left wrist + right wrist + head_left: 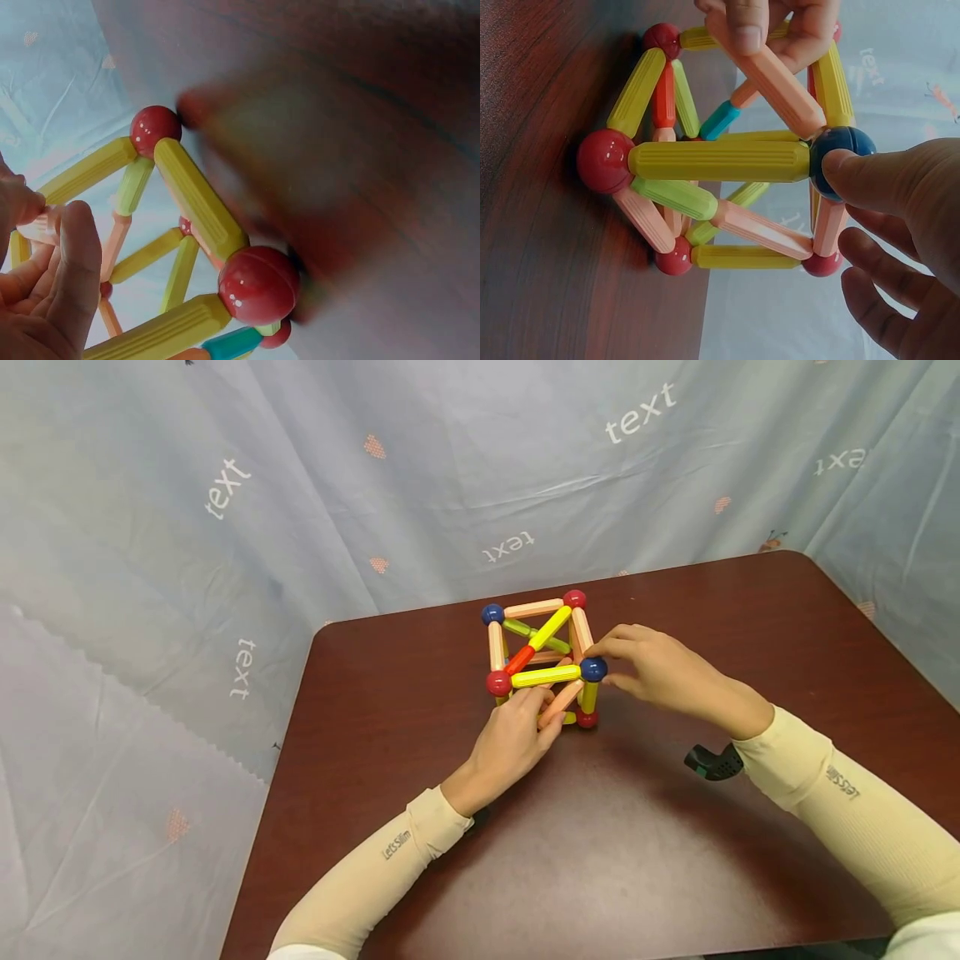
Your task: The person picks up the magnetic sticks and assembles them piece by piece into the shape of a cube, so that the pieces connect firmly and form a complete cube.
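A cube-like frame of magnetic rods and balls (545, 677) stands on the table, with red and blue balls at its corners and yellow, peach, green and red rods between them. My left hand (513, 735) pinches a peach rod (772, 75) at the frame's near side. The rod's upper end meets the blue ball (853, 141) at the near right top corner. On that ball lies the thumb of my right hand (660, 672), which grips it from the right. In the left wrist view, a red ball (259, 285) and yellow rods are close to the left hand (45, 277).
The dark red-brown table (637, 860) extends around the frame. Behind it and to the left hangs a pale grey-blue curtain (450, 485) with printed text. A black wrist device (712, 762) shows beneath the right sleeve.
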### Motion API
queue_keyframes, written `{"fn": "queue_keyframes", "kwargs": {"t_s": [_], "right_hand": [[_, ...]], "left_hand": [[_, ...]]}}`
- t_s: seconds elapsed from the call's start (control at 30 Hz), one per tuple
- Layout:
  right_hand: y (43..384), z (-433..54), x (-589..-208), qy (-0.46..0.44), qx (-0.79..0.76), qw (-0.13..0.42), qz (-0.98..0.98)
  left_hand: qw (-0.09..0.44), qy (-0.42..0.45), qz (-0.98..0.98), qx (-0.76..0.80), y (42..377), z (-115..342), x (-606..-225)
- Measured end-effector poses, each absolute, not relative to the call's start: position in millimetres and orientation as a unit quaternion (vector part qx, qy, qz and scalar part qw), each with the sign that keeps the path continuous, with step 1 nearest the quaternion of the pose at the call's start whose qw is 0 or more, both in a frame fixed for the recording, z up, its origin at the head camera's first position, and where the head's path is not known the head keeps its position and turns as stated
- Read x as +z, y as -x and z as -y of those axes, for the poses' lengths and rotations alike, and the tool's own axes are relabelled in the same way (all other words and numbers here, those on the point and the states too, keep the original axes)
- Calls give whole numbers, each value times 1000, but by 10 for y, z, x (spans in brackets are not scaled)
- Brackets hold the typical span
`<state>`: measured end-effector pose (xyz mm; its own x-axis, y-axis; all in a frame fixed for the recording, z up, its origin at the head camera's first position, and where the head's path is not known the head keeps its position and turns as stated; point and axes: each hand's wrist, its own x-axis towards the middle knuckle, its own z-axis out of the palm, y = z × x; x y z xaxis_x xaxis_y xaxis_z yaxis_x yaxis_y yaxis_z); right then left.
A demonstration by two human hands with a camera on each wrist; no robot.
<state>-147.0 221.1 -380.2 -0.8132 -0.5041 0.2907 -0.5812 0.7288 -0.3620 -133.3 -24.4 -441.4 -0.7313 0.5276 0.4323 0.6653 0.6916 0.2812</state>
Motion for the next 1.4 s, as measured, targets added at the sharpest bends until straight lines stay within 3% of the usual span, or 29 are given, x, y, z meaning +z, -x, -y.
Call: {"fn": "queue_keyframes", "kwargs": {"t_s": [0.9, 1.0, 1.2, 1.3, 1.4], "right_hand": [[1474, -2235, -3848, -300, 226, 97, 922], [1488, -2302, -3832, -278, 216, 85, 932], [1610, -2702, -3815, -184, 199, 35, 962], [1712, -2925, -3942, -144, 194, -6, 970], [1805, -3090, -4160, -115, 173, -49, 977]], "left_hand": [[206, 354, 895, -178, 1351, 334, -4499], [232, 374, 883, -162, 1329, 390, -4459], [337, 403, 842, -122, 1347, 585, -4166], [335, 373, 859, -102, 1397, 683, -4011], [290, 341, 891, -78, 1420, 773, -3920]]}}
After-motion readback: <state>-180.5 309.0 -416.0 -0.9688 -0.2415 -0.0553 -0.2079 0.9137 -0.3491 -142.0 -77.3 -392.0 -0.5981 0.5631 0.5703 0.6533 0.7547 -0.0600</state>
